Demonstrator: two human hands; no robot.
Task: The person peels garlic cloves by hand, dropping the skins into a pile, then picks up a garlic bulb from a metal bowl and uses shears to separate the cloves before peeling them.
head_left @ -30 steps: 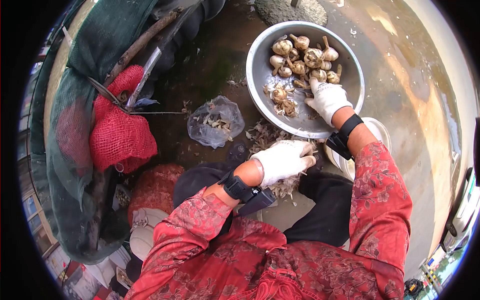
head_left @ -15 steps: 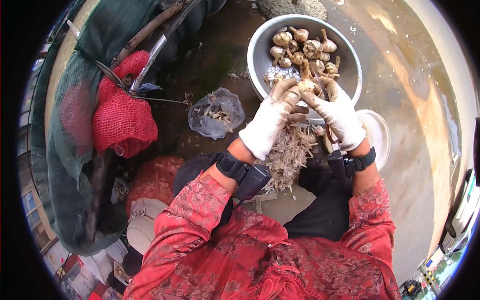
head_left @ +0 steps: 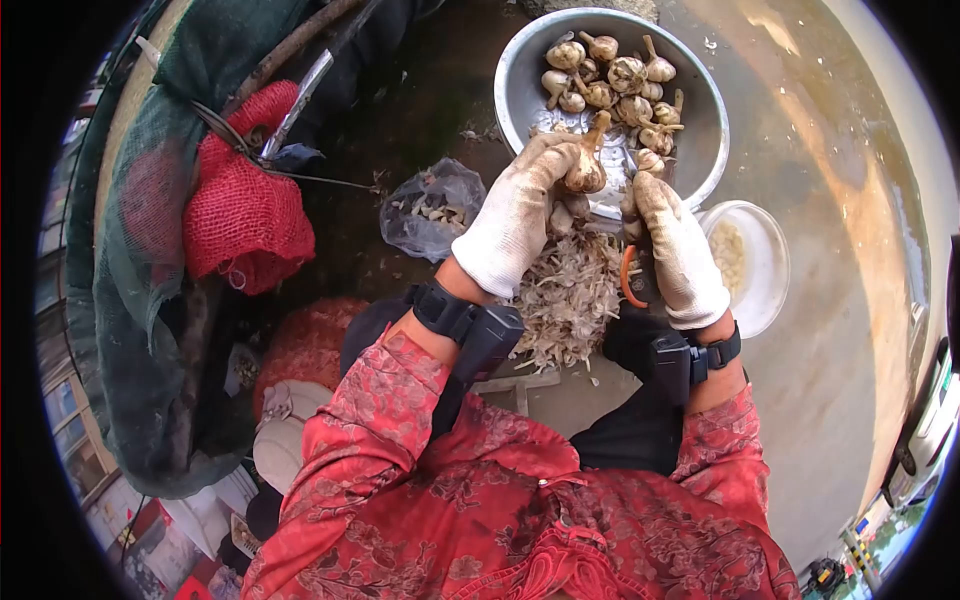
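My left hand [head_left: 518, 212], in a soiled white glove, grips a garlic bulb [head_left: 586, 174] whose stem points up. That bulb is over the near rim of a metal basin [head_left: 712, 130] holding several garlic bulbs [head_left: 627, 76]. My right hand [head_left: 676, 245], also gloved, is just right of the held bulb, apart from it. Its fingers are closed round a tool with an orange curved handle [head_left: 630, 278]; most of the tool is hidden. Below both hands lies a heap of garlic skins [head_left: 568, 310].
Right of my right hand, a white tub [head_left: 770, 262] holds pale peeled cloves [head_left: 728, 255]. On the left are a clear plastic bag [head_left: 412, 228] with pieces inside, a red mesh sack [head_left: 245, 225] and green netting [head_left: 135, 350]. A stool-like frame [head_left: 515, 385] shows below the skins.
Both hands have moved apart. The bulb has come up and left with my left hand, its side now in plain view. My right hand has lowered, uncovering more of the tub and the orange handle.
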